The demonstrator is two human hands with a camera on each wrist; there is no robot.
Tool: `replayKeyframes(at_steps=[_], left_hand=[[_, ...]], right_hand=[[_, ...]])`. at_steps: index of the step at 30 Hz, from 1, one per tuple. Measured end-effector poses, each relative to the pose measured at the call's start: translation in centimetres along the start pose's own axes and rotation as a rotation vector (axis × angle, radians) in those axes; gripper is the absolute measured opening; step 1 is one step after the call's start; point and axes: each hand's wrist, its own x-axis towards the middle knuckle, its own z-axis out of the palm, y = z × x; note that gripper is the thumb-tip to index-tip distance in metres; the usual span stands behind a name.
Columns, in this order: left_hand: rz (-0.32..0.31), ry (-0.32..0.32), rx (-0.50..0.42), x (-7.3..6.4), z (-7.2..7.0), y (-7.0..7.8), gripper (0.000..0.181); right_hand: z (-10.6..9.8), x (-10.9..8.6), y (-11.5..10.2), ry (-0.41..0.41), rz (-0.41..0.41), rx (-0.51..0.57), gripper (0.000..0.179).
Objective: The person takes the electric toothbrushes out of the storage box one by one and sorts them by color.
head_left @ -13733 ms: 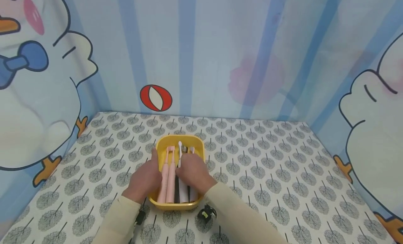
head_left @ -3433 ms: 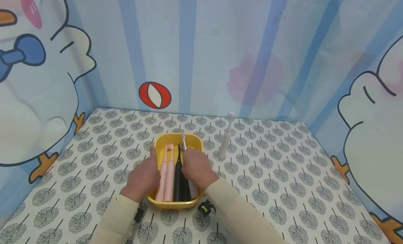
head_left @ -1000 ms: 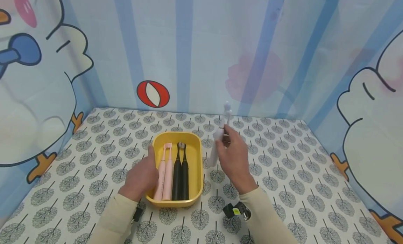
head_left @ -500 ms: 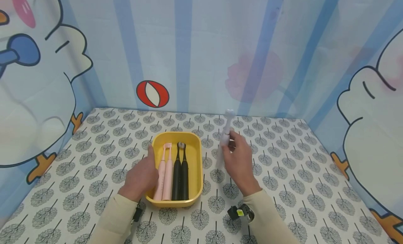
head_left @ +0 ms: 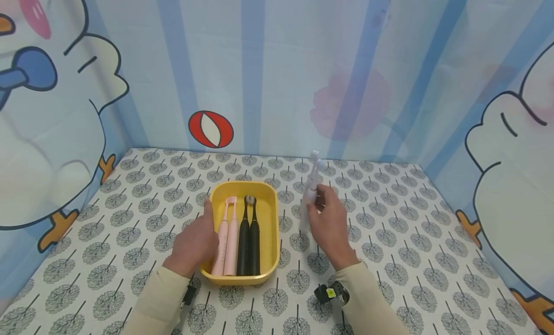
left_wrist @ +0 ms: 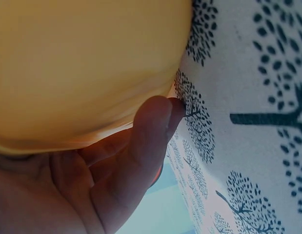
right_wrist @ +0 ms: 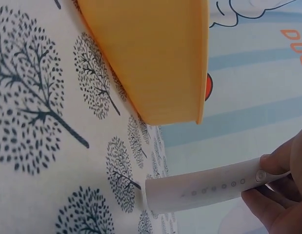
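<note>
My right hand (head_left: 331, 222) pinches a white electric toothbrush (head_left: 308, 200) by the upper handle, right of the yellow box (head_left: 270, 272). It stands nearly upright, brush head up. In the right wrist view the handle (right_wrist: 199, 190) shows a row of small marks; its base is close to the cloth, and I cannot tell whether it touches. A second white brush head (head_left: 321, 164) shows just behind; its handle is mostly hidden. My left hand (head_left: 195, 246) grips the box's left wall, with fingers (left_wrist: 151, 131) along the outside. Inside lie two pink toothbrushes (head_left: 231, 243) and two black ones (head_left: 248, 243).
The table is covered by a white cloth (head_left: 385, 277) with grey tree prints. A pale blue striped curtain (head_left: 285, 75) with cartoon birds closes off the back and sides. Black devices (head_left: 331, 292) are strapped to the wrists.
My right hand has taken a white toothbrush from the box, carried it right beside the first standing one, and lowered it. During the last half second it barely moves. My left hand stays at the box.
</note>
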Motion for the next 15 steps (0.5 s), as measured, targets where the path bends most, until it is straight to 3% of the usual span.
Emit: replayKeyframes(at_steps=[15], left_hand=[[-0.005,0.006,0.000,0.07,0.14,-0.15,0.075]], right_hand=[[0.52,-0.15,0.89,-0.029,-0.010,0.006,0.040]])
